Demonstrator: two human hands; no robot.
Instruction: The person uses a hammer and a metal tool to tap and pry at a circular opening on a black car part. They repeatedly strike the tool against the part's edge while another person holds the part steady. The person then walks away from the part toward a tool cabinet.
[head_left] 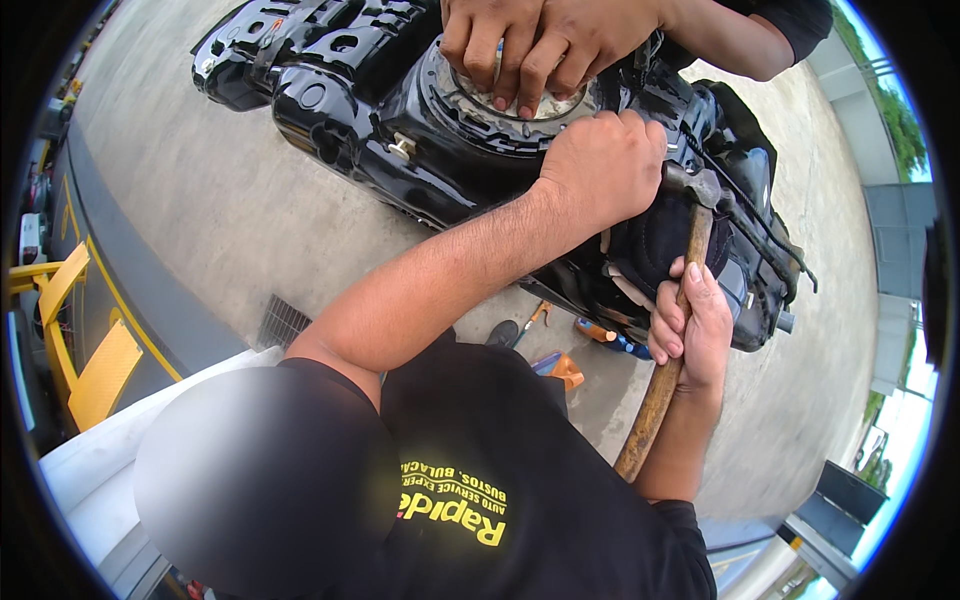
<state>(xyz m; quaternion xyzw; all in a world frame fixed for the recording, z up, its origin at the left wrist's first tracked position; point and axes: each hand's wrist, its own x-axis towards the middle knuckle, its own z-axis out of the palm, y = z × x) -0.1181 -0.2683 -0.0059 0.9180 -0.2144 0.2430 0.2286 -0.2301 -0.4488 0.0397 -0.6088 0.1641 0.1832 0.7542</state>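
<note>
Head view: right hand (pixel 697 325) grips a hammer (pixel 656 400) slanting head-first forward and rightward; left hand (pixel 607 168) fisted, grasp unclear.

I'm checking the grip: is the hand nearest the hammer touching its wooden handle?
Touching. The head view shows the hand wrapped around the wooden handle, which emerges above and below it.

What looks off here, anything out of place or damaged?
Loose orange and blue items lie on the floor near the black tank and a shoe, so that spot looks cluttered underfoot; too small to identify. No clear damage stands out on the tank, though hands cover part of it.
</note>
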